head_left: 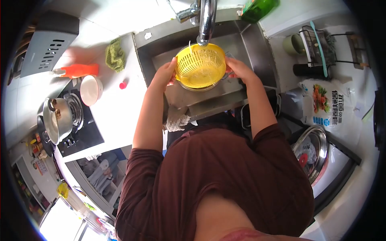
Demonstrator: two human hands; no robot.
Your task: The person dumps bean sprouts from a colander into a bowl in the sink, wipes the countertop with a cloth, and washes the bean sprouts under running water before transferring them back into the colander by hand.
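A yellow slotted colander [200,66] is held level inside the steel sink [169,96], directly beneath the faucet [207,22]. My left hand [164,74] grips its left side, thumb near the rim and fingers curled round the outside. On the opposite side my right hand [239,70] is closed on the rim, its fingertips partly hidden. Pale thin strands or water show inside the colander; I cannot tell which. Below its near edge shows a shiny curved rim, perhaps of another bowl, mostly covered.
A crumpled cloth [177,119] hangs over the sink's front edge. Left on the counter are a green cloth [116,56], a red bottle [82,71], a white bowl [91,90] and a pot [58,120]. A green bottle [259,10] lies behind; a wire rack [311,46] stands right.
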